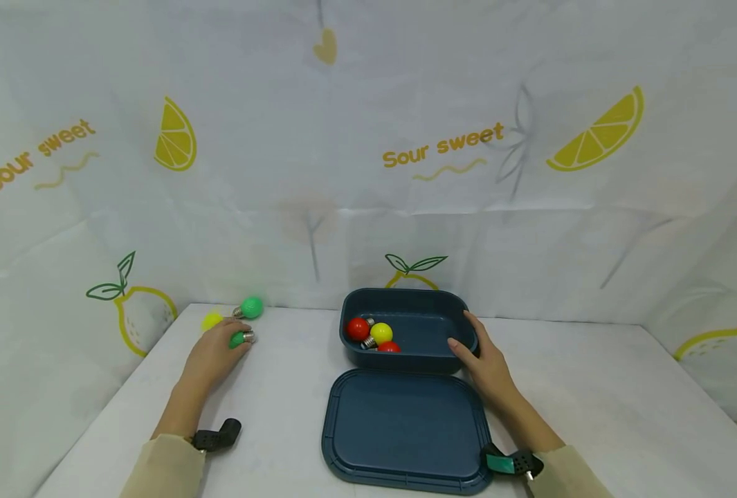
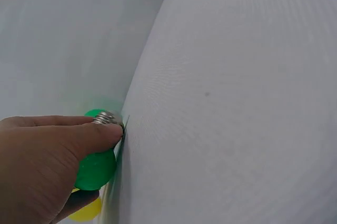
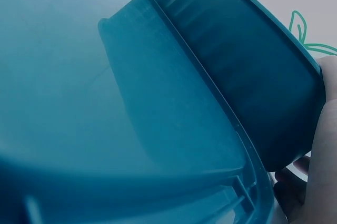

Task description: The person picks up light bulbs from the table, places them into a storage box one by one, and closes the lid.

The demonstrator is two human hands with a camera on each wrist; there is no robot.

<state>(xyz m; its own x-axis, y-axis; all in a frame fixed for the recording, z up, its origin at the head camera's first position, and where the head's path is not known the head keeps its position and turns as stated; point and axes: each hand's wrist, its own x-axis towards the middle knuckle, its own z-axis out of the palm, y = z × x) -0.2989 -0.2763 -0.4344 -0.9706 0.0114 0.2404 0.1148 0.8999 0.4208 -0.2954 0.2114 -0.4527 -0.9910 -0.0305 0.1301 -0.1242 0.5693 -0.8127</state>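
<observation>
At the left of the table, my left hand pinches a green light bulb with a metal screw base. The left wrist view shows thumb and fingers around that green bulb, close above the tabletop. Beyond the hand lie another green bulb and a yellow bulb. My right hand grips the right end of a dark blue plastic box, thumb on its near rim. Inside the box's left part are two red bulbs and a yellow bulb.
A dark blue lid lies flat in front of the box, under the right wrist. Behind the white table hangs a white curtain printed with lemons. Each wrist wears a black strap.
</observation>
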